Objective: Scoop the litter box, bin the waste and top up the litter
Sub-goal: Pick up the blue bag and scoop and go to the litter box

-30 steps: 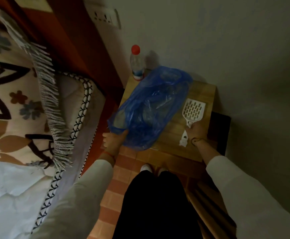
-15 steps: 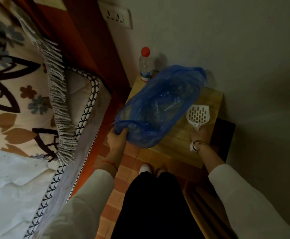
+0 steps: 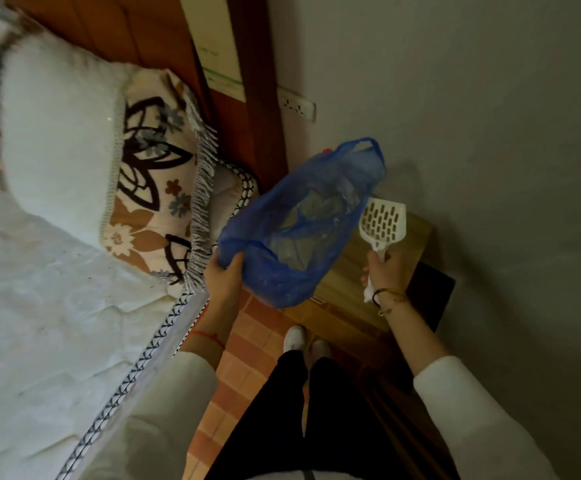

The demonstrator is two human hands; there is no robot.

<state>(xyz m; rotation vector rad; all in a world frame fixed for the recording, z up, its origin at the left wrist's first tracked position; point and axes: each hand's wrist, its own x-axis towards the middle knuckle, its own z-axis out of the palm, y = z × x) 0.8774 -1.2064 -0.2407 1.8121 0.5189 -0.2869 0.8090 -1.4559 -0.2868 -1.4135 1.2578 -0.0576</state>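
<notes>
A blue plastic bag (image 3: 303, 220) with something pale inside hangs lifted over the small wooden table (image 3: 410, 233). My left hand (image 3: 223, 273) grips the bag's lower left edge. My right hand (image 3: 384, 271) is closed around the handle of a white slotted litter scoop (image 3: 382, 221), whose head is raised above the table just right of the bag. The red cap of a bottle (image 3: 326, 150) peeks out behind the bag's top. No litter box is in view.
A bed with a white mattress (image 3: 57, 306) and a patterned fringed pillow (image 3: 157, 188) fills the left. A grey wall (image 3: 490, 133) rises right behind the table, with a socket strip (image 3: 296, 107). A dark flat object (image 3: 431, 296) lies beside the table. Brick-tiled floor (image 3: 247, 358) runs underfoot.
Both hands have lifted: the bag came up off the table and the scoop rose from lying flat to being held up. The view swung left, showing more bed.
</notes>
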